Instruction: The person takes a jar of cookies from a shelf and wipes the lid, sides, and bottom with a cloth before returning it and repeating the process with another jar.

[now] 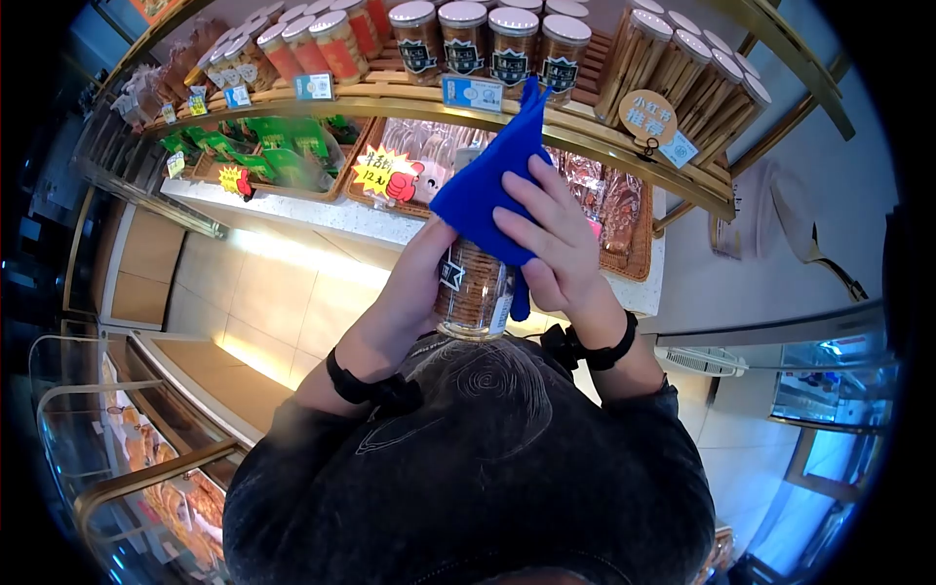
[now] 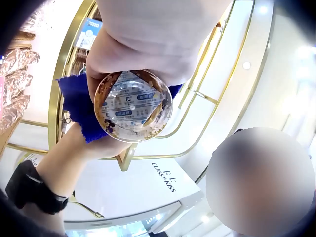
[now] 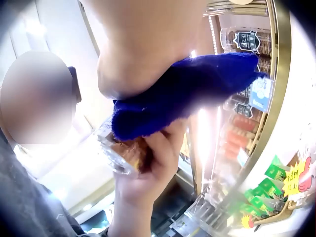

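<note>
In the head view, a clear plastic jar (image 1: pixel 476 292) of stacked brown biscuits stands tilted before the chest. My left hand (image 1: pixel 421 265) grips its side. A blue cloth (image 1: pixel 487 200) drapes over the upper end, hiding the lid. The right hand (image 1: pixel 558 234) holds this cloth against the jar, its fingers spread over the fabric and thumb below. From the left wrist, the round jar base (image 2: pixel 132 106) faces the camera, with a printed white packet visible inside. In the right wrist view, the cloth (image 3: pixel 182 94) lies between the right hand (image 3: pixel 143 54) and the jar.
A brass-edged wooden shelf (image 1: pixel 390 97) ahead carries several lidded jars (image 1: pixel 512 49). Under it, wicker trays (image 1: pixel 624 258) of packaged snacks sit on a white counter (image 1: pixel 292 216). Tongs (image 1: pixel 814 239) lie at right. A bread display (image 1: pixel 161 468) stands at lower left.
</note>
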`<state>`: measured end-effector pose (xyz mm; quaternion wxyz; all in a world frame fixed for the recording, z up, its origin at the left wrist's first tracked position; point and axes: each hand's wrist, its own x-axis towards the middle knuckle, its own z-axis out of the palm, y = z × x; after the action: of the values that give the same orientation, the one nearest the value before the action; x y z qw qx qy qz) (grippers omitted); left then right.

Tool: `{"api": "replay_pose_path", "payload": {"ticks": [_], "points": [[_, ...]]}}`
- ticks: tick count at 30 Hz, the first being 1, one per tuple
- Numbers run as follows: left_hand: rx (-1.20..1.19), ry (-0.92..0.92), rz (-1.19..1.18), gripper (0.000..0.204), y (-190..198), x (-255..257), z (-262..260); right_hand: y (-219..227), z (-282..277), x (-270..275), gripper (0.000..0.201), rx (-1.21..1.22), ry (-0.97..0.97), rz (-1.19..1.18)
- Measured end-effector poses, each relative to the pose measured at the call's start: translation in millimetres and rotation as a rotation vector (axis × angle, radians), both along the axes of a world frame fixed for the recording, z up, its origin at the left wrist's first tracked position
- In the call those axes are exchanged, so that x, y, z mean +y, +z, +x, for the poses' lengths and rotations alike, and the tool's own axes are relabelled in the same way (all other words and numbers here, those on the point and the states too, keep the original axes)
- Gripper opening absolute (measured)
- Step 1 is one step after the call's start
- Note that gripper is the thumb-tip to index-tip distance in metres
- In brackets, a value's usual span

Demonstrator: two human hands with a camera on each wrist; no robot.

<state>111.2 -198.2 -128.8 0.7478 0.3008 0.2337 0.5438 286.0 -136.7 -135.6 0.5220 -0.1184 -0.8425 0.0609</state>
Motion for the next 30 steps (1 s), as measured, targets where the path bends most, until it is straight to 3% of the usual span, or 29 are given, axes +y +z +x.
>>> {"api": "replay_pose_path", "payload": {"ticks": [2, 3, 4, 6, 7, 8, 10, 14, 16, 18, 20, 21, 24, 25, 27, 30], "points": [[0.059, 0.135, -0.006, 0.046, 3.3, -4.5, 5.3, -3.6, -4.2, -19.0, 0.038, -0.059, 0.083, -0.025], [-0.257, -0.056, 0.061, 0.049, -6.8, 5.0, -3.4, -4.2, -3.2, -28.9, 0.038, -0.165, 0.14, 0.038], [-0.269, -0.201, -0.026, 0.05, -11.0, 10.1, -13.0, -8.5, -4.0, -35.4, 0.037, -0.211, 0.179, 0.058], [-0.425, -0.252, -0.004, 0.051, 2.5, 9.4, -2.6, -4.6, -0.2, -24.0, 0.037, -0.224, 0.133, 0.114], [0.255, 0.165, -0.139, 0.053, 20.3, -8.7, 9.2, -3.3, -0.4, -12.3, 0.037, -0.155, 0.057, 0.086], [-0.063, -0.062, -0.109, 0.055, 3.7, -4.9, 1.1, -2.1, -1.2, 2.9, 0.038, -0.024, 0.002, 0.059], [-0.173, -0.213, -0.011, 0.056, 2.2, -5.7, -1.0, 2.4, -1.6, 13.7, 0.038, 0.08, -0.064, 0.0], [0.08, 0.011, -0.177, 0.058, 32.0, -11.6, -5.4, 2.9, -6.1, -19.9, 0.033, 0.0, -0.025, 0.03], [-0.107, -0.143, -0.192, 0.059, 24.6, -0.5, -17.9, -5.4, -14.6, -27.3, 0.031, -0.015, 0.033, 0.204], [-0.071, -0.175, -0.138, 0.062, 34.3, 0.1, -21.6, -1.8, -21.8, -27.3, 0.032, -0.013, 0.046, 0.241], [0.201, 0.014, -0.176, 0.063, 53.9, -10.6, -19.0, 9.8, -24.0, -17.6, 0.032, -0.026, -0.058, 0.15], [0.242, -0.076, -0.107, 0.063, 51.6, -10.4, -28.7, 11.3, -27.0, -7.8, 0.034, 0.035, -0.119, 0.133], [-0.067, -0.236, -0.025, 0.061, 28.7, 3.9, -42.6, 6.6, -36.8, -5.5, 0.036, 0.124, -0.152, 0.01], [-0.066, -0.24, -0.022, 0.061, 30.0, 4.0, -42.3, 1.9, -39.0, -13.1, 0.036, 0.095, -0.079, -0.006], [0.042, -0.019, -0.184, 0.059, 37.3, 2.2, -37.7, -9.3, -40.8, -23.6, 0.036, 0.002, 0.073, 0.036], [0.016, -0.076, -0.146, 0.058, 28.4, 1.9, -43.0, -7.9, -36.4, -15.2, 0.036, -0.013, -0.042, 0.105]]}}
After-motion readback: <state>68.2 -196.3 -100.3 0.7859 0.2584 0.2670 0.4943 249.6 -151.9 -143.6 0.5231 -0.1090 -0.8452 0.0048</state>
